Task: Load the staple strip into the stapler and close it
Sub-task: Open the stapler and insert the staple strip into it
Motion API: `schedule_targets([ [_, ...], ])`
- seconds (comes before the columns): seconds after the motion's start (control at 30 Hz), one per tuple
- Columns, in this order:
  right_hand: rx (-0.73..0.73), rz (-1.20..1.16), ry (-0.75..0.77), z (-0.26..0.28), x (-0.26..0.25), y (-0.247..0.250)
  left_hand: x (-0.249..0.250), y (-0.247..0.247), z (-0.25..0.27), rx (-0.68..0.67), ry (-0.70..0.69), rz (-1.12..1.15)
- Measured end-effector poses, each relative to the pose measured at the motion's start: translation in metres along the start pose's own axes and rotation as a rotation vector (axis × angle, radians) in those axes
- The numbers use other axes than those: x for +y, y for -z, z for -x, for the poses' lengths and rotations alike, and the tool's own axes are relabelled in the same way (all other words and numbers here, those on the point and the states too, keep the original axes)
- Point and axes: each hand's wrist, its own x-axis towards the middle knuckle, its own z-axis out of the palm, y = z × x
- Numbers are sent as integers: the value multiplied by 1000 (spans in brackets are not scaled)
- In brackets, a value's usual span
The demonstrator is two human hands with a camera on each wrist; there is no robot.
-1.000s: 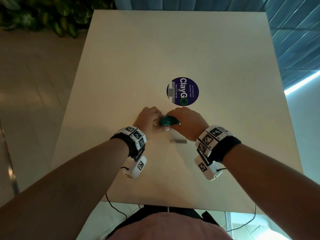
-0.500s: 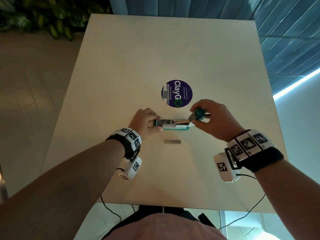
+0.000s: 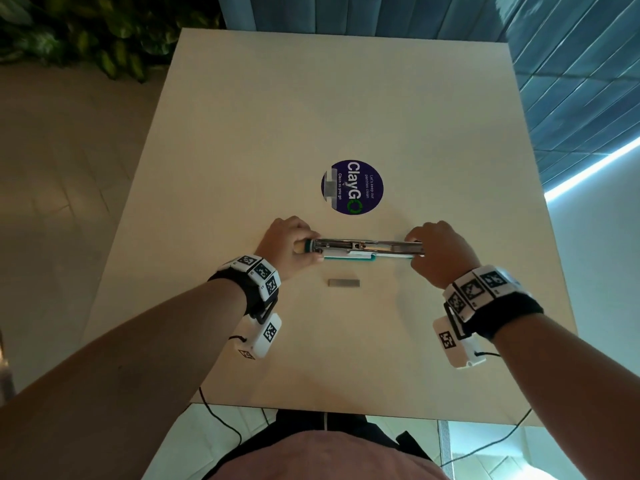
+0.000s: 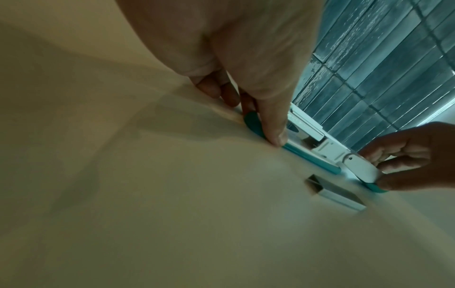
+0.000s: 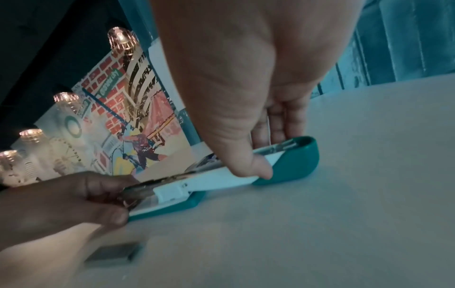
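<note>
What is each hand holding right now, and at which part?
Both hold the stapler, swung open flat. The left hand pinches the base end; the right hand pinches the tip of the opened top arm. The staple strip lies unheld.

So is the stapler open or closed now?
Open. The stapler is swung out flat on the table, metal track showing, and the staple strip lies beside it.

We read "ClayGO", "Clean as you go" and "Let's keep our pantries clean" on the round blue sticker [image 3: 352, 187] stuck to the table [image 3: 415, 105], just beyond our fingers [image 3: 420, 230]. The wall poster's [image 5: 118, 120] green sign is too blurred for us.
</note>
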Motion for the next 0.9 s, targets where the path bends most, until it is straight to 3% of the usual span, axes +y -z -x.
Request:
schedule_targets([
  [0.17, 18, -82, 191, 6, -13, -18, 1, 1, 1, -9, 1, 6],
  [0.3, 66, -125, 204, 5, -16, -24, 3, 3, 2, -42, 4, -8],
  [0.47, 35, -121, 196, 2, -14, -23, 22, 2, 17, 76, -219, -49],
  [0.57, 39, -120, 202, 2, -15, -23, 39, -7, 29, -69, -312, -26],
  [0.7, 31, -119, 210, 3, -14, -23, 38, -26, 34, -234, -269, -82],
  [0.9, 37, -117, 213, 3, -14, -22, 41, -34, 34, -222, -257, -92],
])
